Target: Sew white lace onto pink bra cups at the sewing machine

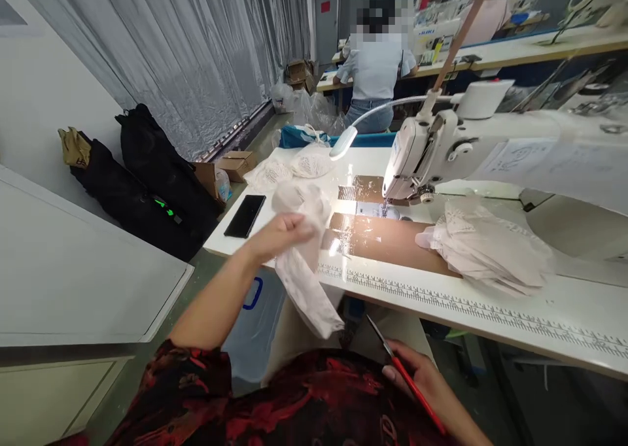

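Observation:
My left hand is closed on a cream fabric piece above the table's front edge. The piece has a rounded, cup-like upper part, and a band hangs from it below the edge; the hand is slightly blurred. My right hand, low in front of my body, grips a red-handled pointed tool with a slim metal tip; its exact kind is unclear. To the right, a stack of cream fabric pieces lies on the table under the sewing machine. Lace-like cups rest at the back left.
A black phone lies at the table's left end. A printed ruler runs along the front edge, and a blue-handled plastic bin stands below. Black bags lean at left. Another person sits ahead, back turned.

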A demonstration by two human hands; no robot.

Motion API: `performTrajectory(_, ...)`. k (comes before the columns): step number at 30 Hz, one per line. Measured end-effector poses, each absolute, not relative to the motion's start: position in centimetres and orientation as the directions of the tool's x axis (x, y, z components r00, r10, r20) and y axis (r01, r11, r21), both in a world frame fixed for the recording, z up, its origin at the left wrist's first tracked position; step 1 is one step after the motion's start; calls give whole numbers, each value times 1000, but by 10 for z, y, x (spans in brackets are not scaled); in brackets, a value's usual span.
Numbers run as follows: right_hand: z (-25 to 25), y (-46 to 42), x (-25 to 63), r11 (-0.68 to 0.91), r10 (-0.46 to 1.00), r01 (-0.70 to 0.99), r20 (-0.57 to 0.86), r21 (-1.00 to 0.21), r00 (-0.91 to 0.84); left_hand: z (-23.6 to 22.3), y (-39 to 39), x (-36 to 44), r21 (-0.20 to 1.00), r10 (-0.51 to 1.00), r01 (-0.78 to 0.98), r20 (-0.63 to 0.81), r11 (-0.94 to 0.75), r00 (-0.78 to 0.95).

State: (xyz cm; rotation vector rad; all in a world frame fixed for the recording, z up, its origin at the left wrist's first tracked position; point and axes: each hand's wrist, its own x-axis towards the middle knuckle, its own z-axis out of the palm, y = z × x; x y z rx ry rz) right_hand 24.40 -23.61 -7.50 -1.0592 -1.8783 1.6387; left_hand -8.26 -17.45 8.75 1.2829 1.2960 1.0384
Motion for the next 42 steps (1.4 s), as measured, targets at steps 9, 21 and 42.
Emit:
performTrajectory(9,-30,-208,221,178,637,289,-114,-941,-763,2,-257,-52,954,961,234,-228,187,160)
performTrajectory(21,-20,-194,167,220,465,309,-179,-925,-867,-6,-279,-78,967,978,210,-174,147,116)
performTrajectory(42,-8,-189,127,411,326,274,-140,-869,-935,-8,-284,-105,972,954,137,-216,191,207)
